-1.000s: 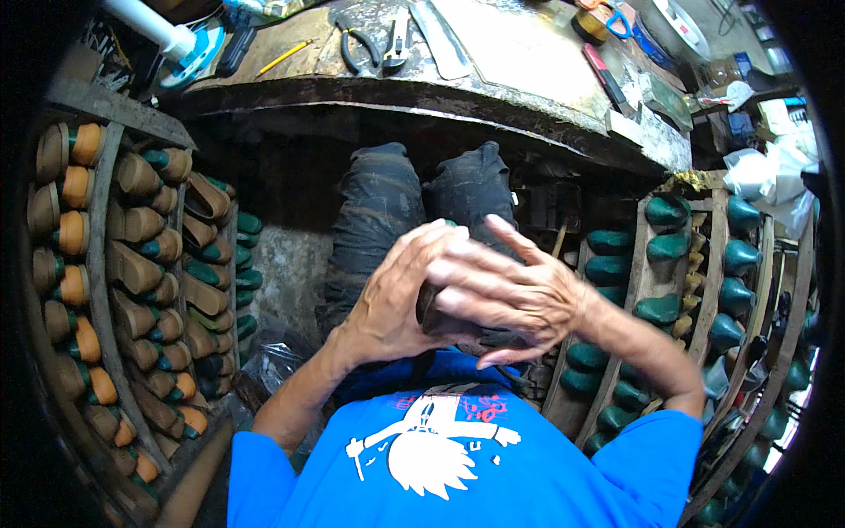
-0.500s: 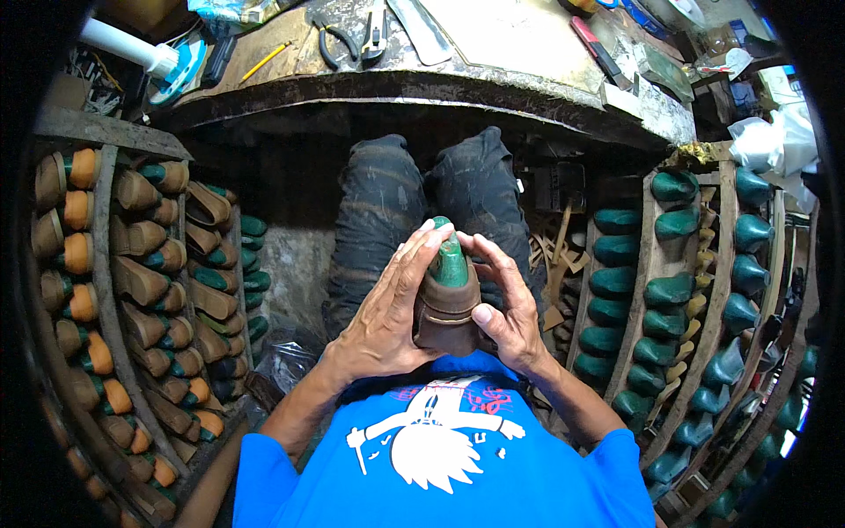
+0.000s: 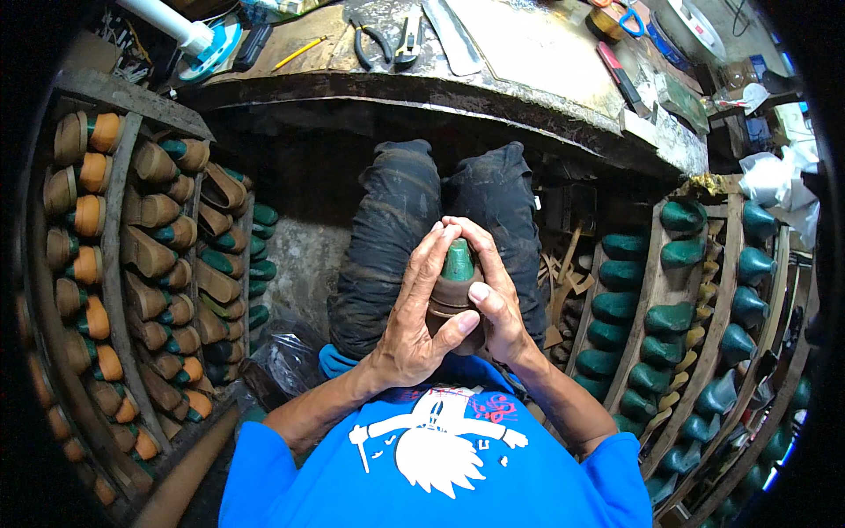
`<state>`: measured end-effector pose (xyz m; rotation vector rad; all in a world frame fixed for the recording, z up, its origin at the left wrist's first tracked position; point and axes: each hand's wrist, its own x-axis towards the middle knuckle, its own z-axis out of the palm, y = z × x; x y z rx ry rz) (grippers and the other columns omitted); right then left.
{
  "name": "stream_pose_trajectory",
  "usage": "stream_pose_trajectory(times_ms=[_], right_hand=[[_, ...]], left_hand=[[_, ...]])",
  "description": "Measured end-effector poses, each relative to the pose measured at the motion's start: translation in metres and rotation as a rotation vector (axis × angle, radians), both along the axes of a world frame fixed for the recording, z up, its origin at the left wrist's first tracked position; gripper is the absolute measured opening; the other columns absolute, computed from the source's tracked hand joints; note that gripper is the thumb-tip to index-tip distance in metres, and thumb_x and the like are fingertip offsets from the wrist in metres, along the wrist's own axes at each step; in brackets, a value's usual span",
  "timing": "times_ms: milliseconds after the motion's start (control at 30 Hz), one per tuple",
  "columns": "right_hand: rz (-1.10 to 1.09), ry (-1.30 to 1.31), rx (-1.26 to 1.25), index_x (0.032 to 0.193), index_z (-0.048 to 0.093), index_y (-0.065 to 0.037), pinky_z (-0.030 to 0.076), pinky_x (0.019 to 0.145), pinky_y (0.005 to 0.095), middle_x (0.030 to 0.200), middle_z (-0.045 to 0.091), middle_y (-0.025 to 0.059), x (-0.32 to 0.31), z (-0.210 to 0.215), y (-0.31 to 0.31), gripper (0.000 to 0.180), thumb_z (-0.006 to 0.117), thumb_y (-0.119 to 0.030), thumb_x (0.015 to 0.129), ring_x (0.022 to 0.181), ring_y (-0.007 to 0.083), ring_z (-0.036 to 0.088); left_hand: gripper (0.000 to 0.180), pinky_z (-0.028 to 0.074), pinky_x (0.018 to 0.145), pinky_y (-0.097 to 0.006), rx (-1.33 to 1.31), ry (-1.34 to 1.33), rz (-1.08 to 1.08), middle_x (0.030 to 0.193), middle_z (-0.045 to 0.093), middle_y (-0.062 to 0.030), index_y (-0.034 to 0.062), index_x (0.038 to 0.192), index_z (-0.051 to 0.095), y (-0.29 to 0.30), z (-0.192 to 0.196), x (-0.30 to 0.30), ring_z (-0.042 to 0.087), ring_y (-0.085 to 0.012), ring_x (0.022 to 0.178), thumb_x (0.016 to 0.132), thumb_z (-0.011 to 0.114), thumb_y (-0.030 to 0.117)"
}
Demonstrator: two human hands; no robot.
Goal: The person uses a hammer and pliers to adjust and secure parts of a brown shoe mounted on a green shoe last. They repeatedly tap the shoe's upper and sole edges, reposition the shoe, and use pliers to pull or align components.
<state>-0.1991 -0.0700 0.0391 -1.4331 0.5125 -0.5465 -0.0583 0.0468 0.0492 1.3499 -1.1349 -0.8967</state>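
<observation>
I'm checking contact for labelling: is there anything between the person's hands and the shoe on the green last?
Nothing visible. The left hand and right hand press bare against the brown shoe on its green last, held over the lap; no cloth, glove or tool shows between skin and leather.

Lighting: daylight, strongest at upper right, where white bags (image 3: pixel 775 180) wash out to glare and the pale table (image 3: pixel 528 44) top shines. Under the table: deep shadow, detail lost in black behind the knees (image 3: pixel 449 189). Hands: left hand (image 3: pixel 414 321) and right hand (image 3: pixel 497 299) evenly lit, soft shadow between the palms. Shirt (image 3: pixel 440 466): saturated blue, sharp print. Racks: left rack (image 3: pixel 114 264) dimmer and muddier than right rack (image 3: pixel 687 299). Distortion: strong fisheye; table edge bows, rack rails curve toward the rim. Corners: black vignette all round. Focus: centre crisp, slight smear and softness at the outer ring.
</observation>
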Motion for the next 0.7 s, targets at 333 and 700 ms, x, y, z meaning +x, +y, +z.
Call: stream_pose_trajectory(times_ms=[333,700], right_hand=[[-0.039,0.011,0.012,0.168,0.045,0.002,0.028,0.137,0.0518,0.173,0.044,0.0255,0.005,-0.001,0.006,0.085,0.054,-0.052,0.104,0.165,0.0407,0.041],[-0.084,0.004,-0.019,0.173,0.039,0.003,0.024,0.139,0.0512,0.178,0.039,0.0247,0.007,0.0,0.013,0.09,0.048,-0.059,0.109,0.168,0.0377,0.037]], left_hand=[[0.094,0.025,0.14,-0.055,-0.013,-0.02,0.041,0.182,0.034,-0.0258,-0.0004,0.18,0.03,0.001,-0.007,0.003,0.03,-0.0409,0.172,0.111,0.068,0.05],[0.118,0.022,0.14,-0.06,-0.002,0.002,0.002,0.186,0.02,-0.0299,0.0025,0.184,0.008,0.003,-0.005,0.007,0.021,-0.0456,0.174,0.103,0.078,0.053]])
